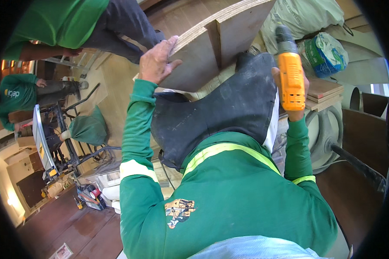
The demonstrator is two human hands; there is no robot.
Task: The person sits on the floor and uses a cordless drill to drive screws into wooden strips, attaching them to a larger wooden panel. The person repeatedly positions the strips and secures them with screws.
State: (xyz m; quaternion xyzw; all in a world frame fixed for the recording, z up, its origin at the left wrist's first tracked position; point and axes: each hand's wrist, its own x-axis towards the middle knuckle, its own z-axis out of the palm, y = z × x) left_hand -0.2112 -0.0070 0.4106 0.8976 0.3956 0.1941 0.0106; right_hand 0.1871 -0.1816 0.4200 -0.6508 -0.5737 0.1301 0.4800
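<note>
Head camera: the right hand [307,85] is closed around an orange-and-black cordless drill [291,73], whose body hides most of the fingers, so I cannot tell how they sit on the trigger. The left hand [154,61] grasps the edge of a grey-faced plywood panel with a pale layered rim [194,65], thumb on the near face. The panel is in front of the person's black trousers [216,105]; the drill is apart from the hand on the panel, out to the right, chuck pointing away.

For good control, I judge, the left hand should brace the panel firmly and stay out of line with the chuck, and the drill should sit square to any wood it meets.

Counted outward: one drill in hand, one held panel, one bulky off-white sack [311,15], one blue, green and white plastic bag [328,54], one short stack of brown boards [324,89], its layers hard to count, one green fabric bag [90,128], and two co-workers in green tops [60,21].
</note>
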